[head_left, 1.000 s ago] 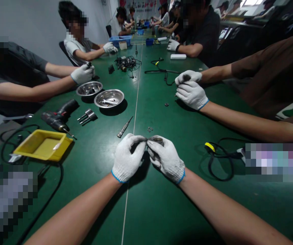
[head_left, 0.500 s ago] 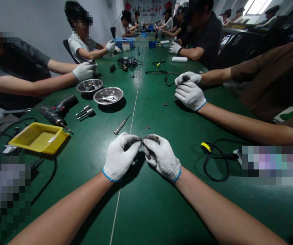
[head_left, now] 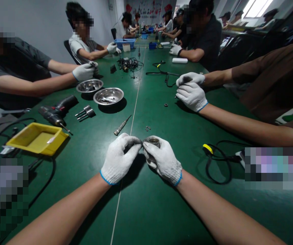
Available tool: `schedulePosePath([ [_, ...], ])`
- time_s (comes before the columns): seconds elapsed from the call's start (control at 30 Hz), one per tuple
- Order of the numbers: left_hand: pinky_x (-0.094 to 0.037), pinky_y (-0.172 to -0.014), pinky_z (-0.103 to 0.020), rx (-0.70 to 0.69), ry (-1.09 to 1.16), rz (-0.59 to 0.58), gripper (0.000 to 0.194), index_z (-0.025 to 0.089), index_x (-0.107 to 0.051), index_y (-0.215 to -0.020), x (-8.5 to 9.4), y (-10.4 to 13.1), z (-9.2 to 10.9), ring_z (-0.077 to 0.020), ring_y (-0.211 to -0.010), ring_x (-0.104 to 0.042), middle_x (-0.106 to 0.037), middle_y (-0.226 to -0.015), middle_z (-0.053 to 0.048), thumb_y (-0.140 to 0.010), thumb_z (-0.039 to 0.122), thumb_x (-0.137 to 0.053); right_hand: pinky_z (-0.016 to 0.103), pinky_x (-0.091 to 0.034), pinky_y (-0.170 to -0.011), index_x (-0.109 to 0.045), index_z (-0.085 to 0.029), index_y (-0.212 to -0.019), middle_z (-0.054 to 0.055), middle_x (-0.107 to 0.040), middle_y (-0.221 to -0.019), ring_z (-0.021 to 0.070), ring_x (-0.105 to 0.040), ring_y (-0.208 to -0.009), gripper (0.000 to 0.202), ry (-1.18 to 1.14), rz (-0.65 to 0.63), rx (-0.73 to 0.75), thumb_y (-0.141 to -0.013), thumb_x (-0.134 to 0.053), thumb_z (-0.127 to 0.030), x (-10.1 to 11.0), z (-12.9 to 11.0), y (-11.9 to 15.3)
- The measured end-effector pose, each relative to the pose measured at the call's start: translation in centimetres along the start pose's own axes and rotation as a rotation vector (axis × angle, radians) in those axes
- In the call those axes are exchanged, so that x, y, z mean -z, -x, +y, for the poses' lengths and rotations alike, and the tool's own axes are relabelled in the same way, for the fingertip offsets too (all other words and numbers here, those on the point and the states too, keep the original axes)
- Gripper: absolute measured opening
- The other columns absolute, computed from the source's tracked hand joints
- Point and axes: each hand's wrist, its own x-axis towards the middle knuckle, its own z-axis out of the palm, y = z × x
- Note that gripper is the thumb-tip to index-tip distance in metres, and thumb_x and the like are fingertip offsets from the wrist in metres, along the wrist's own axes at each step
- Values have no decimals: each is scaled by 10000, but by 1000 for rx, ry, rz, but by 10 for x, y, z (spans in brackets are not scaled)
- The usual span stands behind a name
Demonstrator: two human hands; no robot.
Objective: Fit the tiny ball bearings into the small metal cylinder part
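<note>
Left hand (head_left: pixel 121 156), one, gloved: fingertips pressed together; whether they pinch anything is too small to tell. Right hand (head_left: pixel 163 159), one, gloved: grip curled around one round metal part (head_left: pixel 153 141), open rim upward, its fingertips meeting the left's.

Clock directions from the grip:

- Small rings (head_left: pixel 147 129), about four, grouped at 12 to 1, near.
- Larger dark ring (head_left: pixel 166 105), one, at 1.
- Slim pointed tool (head_left: pixel 120 128), one, at 10, near.
- Metal bowls, two: near bowl (head_left: pixel 108 97) at 11, small parts inside; far bowl (head_left: pixel 89 86), just beside it.
- Shanked metal pieces (head_left: pixel 85 113), count unclear, at 10.
- Power drill (head_left: pixel 57 110), one, at 10, bit toward the yellow tray (head_left: pixel 38 139), one, at 9.
- Yellow-banded cable (head_left: pixel 218 163), one, looped at 3.
- Cable tangle (head_left: pixel 128 64), one, at 12, far.
- Co-worker's gloved hands (head_left: pixel 191 97), two, at 2, bounding that side.

Bench (head_left: pixel 149 211): green, pale seam from 7 to 12; left edge beyond drill and tray. Open surface lies between the forearms at 6, and from the rings toward the tangle.
</note>
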Motion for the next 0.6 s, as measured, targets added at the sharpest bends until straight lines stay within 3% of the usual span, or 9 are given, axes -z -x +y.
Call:
schedulePosePath([
  [0.33, -544, -735, -262, -94, -67, -10, 112, 182, -735, -930, 2, -1, 2, -146, -757, -660, -688, -829, -8, -975, 187, -632, 195, -272, -299, -576, -211, -745, -73, -526, -490, 62, -369, -321, 374, 55, -21, 25, -792, -817, -493, 2, 0, 2],
  [0.5, -549, -731, -248, 12, -30, 68, 124, 188, -745, -921, 0, 1, 8, -143, -778, -681, -712, -849, -5, -958, 181, -627, 237, -335, -376, -643, -201, -836, -50, -578, -555, 86, -408, -358, 288, 65, -105, 132, -849, -755, -466, 8, 8, 0],
  [0.6, -541, -700, -245, 87, 4, 83, 126, 198, -753, -893, 1, 2, 13, -143, -760, -682, -711, -828, 3, -945, 199, -638, 263, -405, -493, -640, -208, -814, -48, -572, -601, 114, -478, -470, 166, 172, -117, 275, -784, -745, -333, 9, 7, 1],
])
